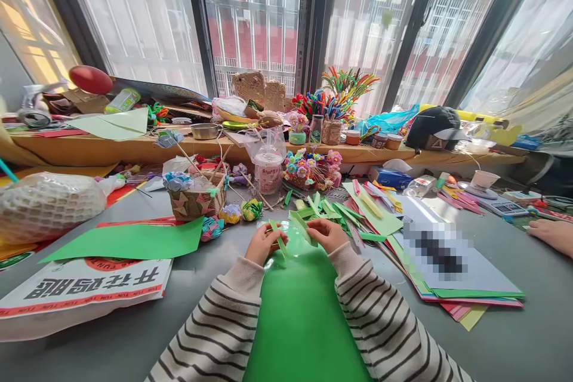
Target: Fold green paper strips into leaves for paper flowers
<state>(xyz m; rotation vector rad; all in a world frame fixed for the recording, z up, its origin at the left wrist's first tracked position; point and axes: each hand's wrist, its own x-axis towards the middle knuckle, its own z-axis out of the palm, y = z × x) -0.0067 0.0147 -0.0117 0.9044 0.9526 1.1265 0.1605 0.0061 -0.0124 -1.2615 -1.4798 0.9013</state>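
Observation:
My left hand (267,243) pinches a narrow green paper strip (278,239) between thumb and fingers. A wider, pale green paper strip (302,227) is gripped by my right hand (326,234), a short way to the right. Both hands are over a shiny green sheet (304,316) that runs down between my forearms. Just beyond my right hand lies a loose heap of cut green paper strips (329,210). The two held strips are apart from each other.
Stacked coloured paper (474,294) lies at right, near another person's hand (553,236). On the left are a printed white bag (85,292) and a green paper sheet (134,240). Behind stand a basket (197,200), a lidded plastic cup (268,171) and paper flowers (313,168).

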